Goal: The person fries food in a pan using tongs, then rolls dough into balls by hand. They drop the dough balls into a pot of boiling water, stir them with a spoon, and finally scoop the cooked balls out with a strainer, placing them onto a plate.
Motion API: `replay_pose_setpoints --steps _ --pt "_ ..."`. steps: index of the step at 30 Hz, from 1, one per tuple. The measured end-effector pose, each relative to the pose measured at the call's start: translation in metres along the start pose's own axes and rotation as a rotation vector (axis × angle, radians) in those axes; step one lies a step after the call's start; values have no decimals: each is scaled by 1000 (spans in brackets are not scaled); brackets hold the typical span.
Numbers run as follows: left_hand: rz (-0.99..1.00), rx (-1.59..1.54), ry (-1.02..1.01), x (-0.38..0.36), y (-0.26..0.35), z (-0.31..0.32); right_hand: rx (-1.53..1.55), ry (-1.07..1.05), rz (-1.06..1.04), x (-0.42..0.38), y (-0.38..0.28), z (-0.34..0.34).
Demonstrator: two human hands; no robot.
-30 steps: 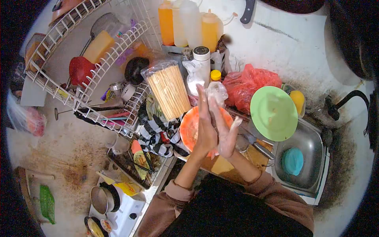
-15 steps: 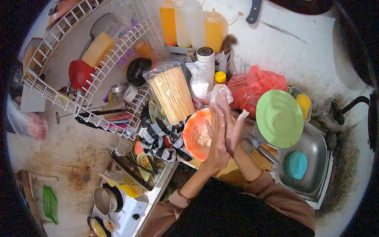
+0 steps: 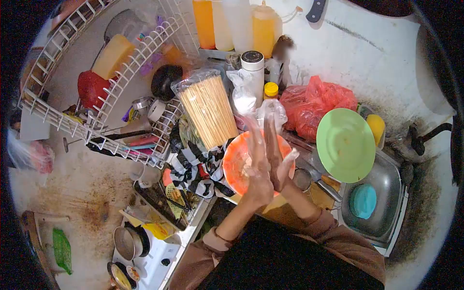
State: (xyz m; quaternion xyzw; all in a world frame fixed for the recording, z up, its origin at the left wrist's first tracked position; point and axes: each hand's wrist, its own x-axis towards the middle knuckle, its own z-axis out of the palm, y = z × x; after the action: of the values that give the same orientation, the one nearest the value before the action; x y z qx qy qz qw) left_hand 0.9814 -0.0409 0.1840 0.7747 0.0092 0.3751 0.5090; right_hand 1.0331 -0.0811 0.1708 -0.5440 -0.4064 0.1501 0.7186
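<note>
Above an orange bowl (image 3: 232, 169) with pale, floury stuff inside, my two hands stand upright with their palms facing each other. My left hand (image 3: 259, 176) has its fingers stretched out and is smeared by motion. Close against it, my right hand (image 3: 280, 166) also has straight fingers, with its thumb spread to the side. White paste or flour coats the right thumb and parts of both hands. Whether anything lies between the palms is hidden.
A pack of wooden skewers (image 3: 209, 111) lies left of the bowl. Behind are a white flask (image 3: 252, 72) and a red plastic bag (image 3: 314, 106). A green plate (image 3: 346, 145) overlaps the sink (image 3: 386, 193) at right. A stove (image 3: 159, 258) stands lower left.
Both hands have shifted slightly down and left, their palms still facing each other. The view has moved a little.
</note>
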Motion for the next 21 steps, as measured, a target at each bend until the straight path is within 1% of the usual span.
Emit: replay_pose_setpoints --steps 3,4,7,8,12,17,20,21 --pt "-57 -64 7 11 6 -3 224 16 65 -10 -15 9" --pt "-96 -39 -13 11 6 -2 222 2 37 -8 -20 7" --pt "-83 -22 -25 3 1 3 85 10 -29 7 -35 -3" --pt "-75 -18 -28 0 -2 6 96 32 -53 9 -31 -3" --pt "-77 9 -28 0 -1 5 162 55 -13 4 -15 -2" --pt "-68 24 -29 -1 -2 5 276 80 30 3 -10 -3" --pt "-82 71 -24 -2 2 5 494 116 102 0 -11 2" --pt "-113 123 -37 -2 5 5 624 130 162 -2 -12 2"
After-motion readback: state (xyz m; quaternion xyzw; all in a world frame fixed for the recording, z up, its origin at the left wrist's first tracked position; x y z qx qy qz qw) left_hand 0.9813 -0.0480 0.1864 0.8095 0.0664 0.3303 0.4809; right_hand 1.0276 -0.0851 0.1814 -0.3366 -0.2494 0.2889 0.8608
